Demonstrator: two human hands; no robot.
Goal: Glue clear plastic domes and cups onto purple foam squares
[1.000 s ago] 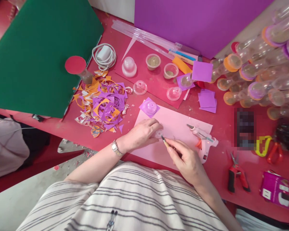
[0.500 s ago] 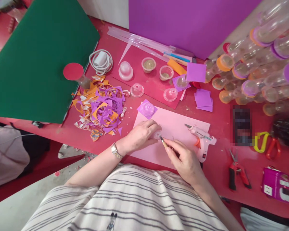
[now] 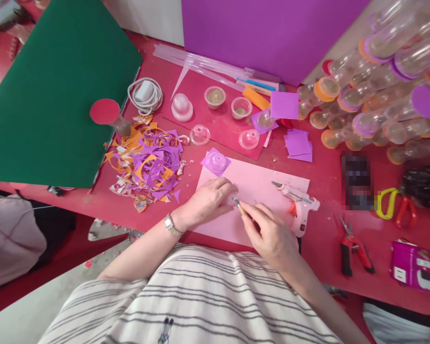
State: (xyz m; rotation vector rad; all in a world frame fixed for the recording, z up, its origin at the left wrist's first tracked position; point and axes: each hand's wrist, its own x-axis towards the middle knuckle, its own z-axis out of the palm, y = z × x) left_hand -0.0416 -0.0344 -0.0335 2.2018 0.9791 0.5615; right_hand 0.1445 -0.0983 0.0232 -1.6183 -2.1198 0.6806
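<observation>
My left hand point(image 3: 212, 199) is closed on a small clear plastic piece point(image 3: 231, 198), probably a dome lid, steadying it over the pink sheet point(image 3: 252, 179). Pinched in my right hand point(image 3: 270, 231) is a slim craft knife point(image 3: 241, 209), its metal tip against the clear piece. The fingers partly hide that piece. Just beyond my left hand, a clear dome lid point(image 3: 217, 162) rests on a purple paper square. A pink glue gun point(image 3: 297, 203) lies to the right of my right hand.
Paper scraps point(image 3: 157, 162) are heaped at left, beside a red-topped clear tube point(image 3: 105, 112) and a green board point(image 3: 57, 95). Cups point(image 3: 215, 97) of brownish material stand behind. Stacked plastic bottles point(image 3: 376, 110), pliers point(image 3: 353, 246) and scissors point(image 3: 387, 203) occupy the right.
The knife tip has shifted slightly on the clear piece and its blade catches more light. Both hands keep their grip. The whole view has moved a little.
</observation>
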